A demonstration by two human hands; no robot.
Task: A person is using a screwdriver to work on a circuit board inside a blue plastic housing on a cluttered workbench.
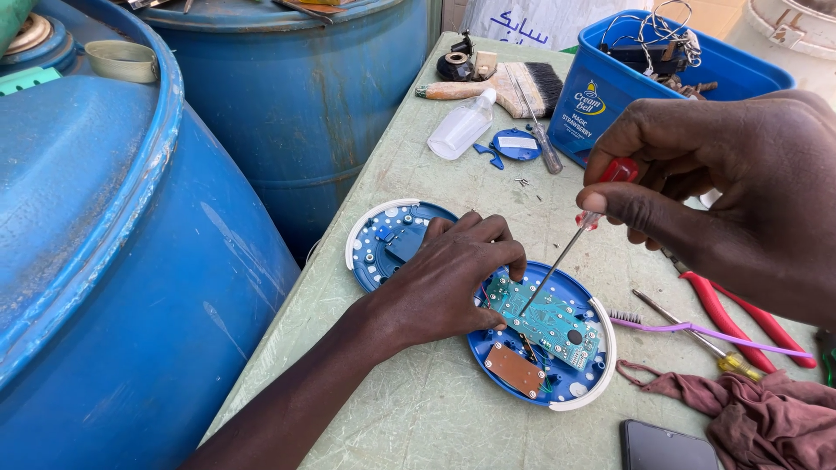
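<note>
Our left hand [453, 283] presses fingers down on the green circuit board [549, 320] in the blue round casing [575, 383] on the surface [435, 409]; fingers spread. Our right hand [731, 196] is clamped on a red-handled screwdriver [575, 239], tip touching the board.

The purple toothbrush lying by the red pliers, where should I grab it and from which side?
Grip the purple toothbrush mid-handle, coming from above. It lies flat with its slim handle exposed; the bristle head points toward the blue shell, and the far end runs under the right hand.

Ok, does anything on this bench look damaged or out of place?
Yes: blue plastic fragments lie loose beside the small blue cover, as if snapped off. The round device is opened into two shells, circuit board exposed under the screwdriver.
</note>
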